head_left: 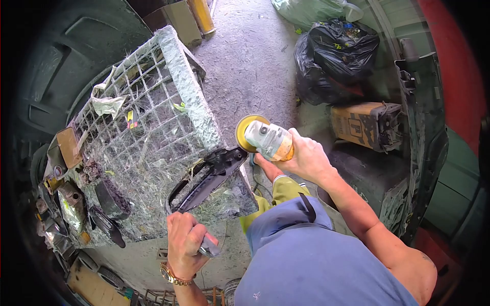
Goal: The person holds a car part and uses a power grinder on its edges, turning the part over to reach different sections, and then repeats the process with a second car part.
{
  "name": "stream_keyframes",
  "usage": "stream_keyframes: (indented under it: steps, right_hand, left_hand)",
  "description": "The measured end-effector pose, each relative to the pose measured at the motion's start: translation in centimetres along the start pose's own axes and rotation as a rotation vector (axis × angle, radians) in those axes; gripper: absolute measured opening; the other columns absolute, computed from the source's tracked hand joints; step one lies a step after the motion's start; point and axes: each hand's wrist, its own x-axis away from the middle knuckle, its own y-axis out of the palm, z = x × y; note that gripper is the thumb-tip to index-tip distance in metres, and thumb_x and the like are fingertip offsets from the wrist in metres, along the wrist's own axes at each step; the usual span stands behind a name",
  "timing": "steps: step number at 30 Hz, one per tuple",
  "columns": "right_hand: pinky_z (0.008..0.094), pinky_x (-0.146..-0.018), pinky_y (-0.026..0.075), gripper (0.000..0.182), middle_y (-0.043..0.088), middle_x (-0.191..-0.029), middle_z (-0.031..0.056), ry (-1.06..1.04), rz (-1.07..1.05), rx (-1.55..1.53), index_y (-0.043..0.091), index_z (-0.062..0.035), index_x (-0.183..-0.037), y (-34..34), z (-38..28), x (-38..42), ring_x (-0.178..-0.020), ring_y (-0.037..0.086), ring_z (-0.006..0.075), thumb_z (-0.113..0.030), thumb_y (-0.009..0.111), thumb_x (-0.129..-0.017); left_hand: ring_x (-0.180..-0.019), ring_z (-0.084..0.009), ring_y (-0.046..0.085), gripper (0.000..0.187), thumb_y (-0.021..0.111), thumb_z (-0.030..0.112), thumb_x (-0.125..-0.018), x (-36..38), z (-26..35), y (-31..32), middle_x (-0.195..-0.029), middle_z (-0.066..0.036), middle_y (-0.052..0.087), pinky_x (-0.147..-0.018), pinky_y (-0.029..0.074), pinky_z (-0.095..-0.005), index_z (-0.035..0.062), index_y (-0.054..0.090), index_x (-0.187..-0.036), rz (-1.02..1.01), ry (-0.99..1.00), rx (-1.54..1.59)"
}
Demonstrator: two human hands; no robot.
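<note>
My right hand [309, 158] is wrapped round a sander [270, 140] with a white and orange body. The tool's round yellow disc [247, 132] sits at the far end of a long black plastic part [214, 176]; whether they touch I cannot tell. That part lies slanted over the near right edge of a crusted grid-topped table [191, 97]. At its near end is my left hand [188, 239], closed, with a gold watch on the wrist. A greyish piece sticks out from its fingers; its link to the black part is unclear.
Black rubbish bag [334, 61] and orange-black box [365, 125] stand on the right. Vehicle panels flank both sides. On the table's left lie a cloth [108, 104], cardboard [69, 148] and several dark parts. A cable hangs near my legs.
</note>
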Motion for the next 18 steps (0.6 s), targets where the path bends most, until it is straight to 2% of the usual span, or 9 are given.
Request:
stream_keyframes:
  steps: [5,7,14,16,17,18]
  right_hand:
    - [0.0484,-0.076,0.054,0.059,0.068,-0.088,0.0226,0.013,0.012,0.009,0.05,-0.0023,-0.106,0.2,0.3,0.3,-0.088,0.067,0.0405,-0.042,0.077,-0.073]
    - [0.0485,-0.076,0.054,0.058,0.068,-0.087,0.0227,0.033,0.017,0.014,0.049,-0.0023,-0.106,-0.1,0.3,0.4,-0.088,0.067,0.0404,-0.041,0.077,-0.073]
    - [0.048,-0.076,0.054,0.06,0.068,-0.087,0.0232,-0.003,-0.01,0.004,0.05,-0.001,-0.108,0.2,-0.7,-0.2,-0.087,0.067,0.0396,-0.04,0.077,-0.072]
    - [0.048,-0.076,0.054,0.059,0.068,-0.087,0.0233,-0.002,-0.025,0.012,0.05,-0.0009,-0.108,0.4,-0.7,-0.3,-0.087,0.067,0.0396,-0.04,0.077,-0.072]
    - [0.0481,-0.076,0.054,0.06,0.068,-0.087,0.023,-0.013,0.005,0.017,0.05,-0.0008,-0.108,0.5,-0.5,-0.2,-0.087,0.067,0.0397,-0.041,0.077,-0.072]
    - [0.0482,-0.076,0.054,0.061,0.068,-0.088,0.0227,-0.022,0.034,0.021,0.05,-0.0008,-0.108,0.6,-0.3,-0.1,-0.087,0.067,0.0399,-0.043,0.077,-0.072]
  left_hand:
    - [-0.066,-0.0259,0.044,0.051,0.068,-0.006,-0.059,0.2,0.1,0.1,-0.075,-0.006,0.042,-0.068,0.036,-0.0416,0.0106,0.046,-0.101,0.003,-0.001,-0.013]
    - [-0.07,-0.0259,0.047,0.056,0.08,0.007,-0.055,0.3,0.2,0.2,-0.076,-0.004,0.043,-0.072,0.035,-0.0416,0.0127,0.047,-0.1,-0.01,-0.034,0.007]
    - [-0.07,-0.0255,0.047,0.057,0.08,0.007,-0.055,0.3,0.1,0.3,-0.076,-0.004,0.043,-0.072,0.035,-0.0418,0.0133,0.047,-0.1,0.009,-0.033,0.01]
    - [-0.066,-0.0257,0.044,0.051,0.069,-0.006,-0.059,0.1,0.2,0.2,-0.074,-0.006,0.041,-0.069,0.036,-0.0416,0.011,0.046,-0.101,0.002,-0.002,-0.011]
    - [-0.066,-0.0257,0.044,0.051,0.069,-0.006,-0.059,0.2,0.2,0.2,-0.074,-0.006,0.041,-0.069,0.036,-0.0416,0.011,0.046,-0.101,0.002,-0.004,-0.012]
    - [-0.068,-0.0258,0.045,0.052,0.075,0.001,-0.057,0.3,0.2,0.2,-0.075,-0.005,0.042,-0.07,0.035,-0.0418,0.0122,0.046,-0.1,-0.01,-0.023,-0.004]
